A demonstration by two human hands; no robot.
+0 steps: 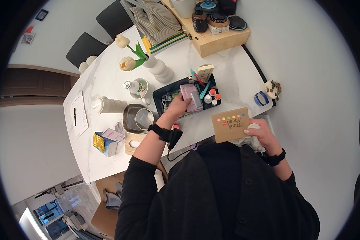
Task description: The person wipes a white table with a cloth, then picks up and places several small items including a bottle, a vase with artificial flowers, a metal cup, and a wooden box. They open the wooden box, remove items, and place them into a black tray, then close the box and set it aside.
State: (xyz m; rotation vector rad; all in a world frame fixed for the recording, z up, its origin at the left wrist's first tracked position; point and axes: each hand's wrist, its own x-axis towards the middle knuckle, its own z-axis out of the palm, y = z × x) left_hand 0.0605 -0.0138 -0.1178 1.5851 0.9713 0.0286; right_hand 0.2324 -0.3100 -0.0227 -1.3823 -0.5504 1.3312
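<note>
My left hand (177,107) reaches into a dark storage bin (168,87), its thumb and fingers on a pink pouch or booklet (189,91) with a grey rectangular piece (196,99) on it. My right hand (262,133) holds a brown cardboard notepad (231,124) with coloured dots and printing, together with a crumpled pale cloth (249,141). Small bottles with red and white caps (213,96), a turquoise pen-like item (205,90), several pens and an upright cream box (205,72) stand at the bin's right part. Cables and clear plastic packets lie at its left.
Left of the bin are a mug (148,90) holding a bottle, a tumbler (111,105), a dark basket (129,120) and a clear cup (144,118). A white vase (160,70) with tulips stands behind. A wooden box (225,42) is at the back, blue tape (261,99) at right.
</note>
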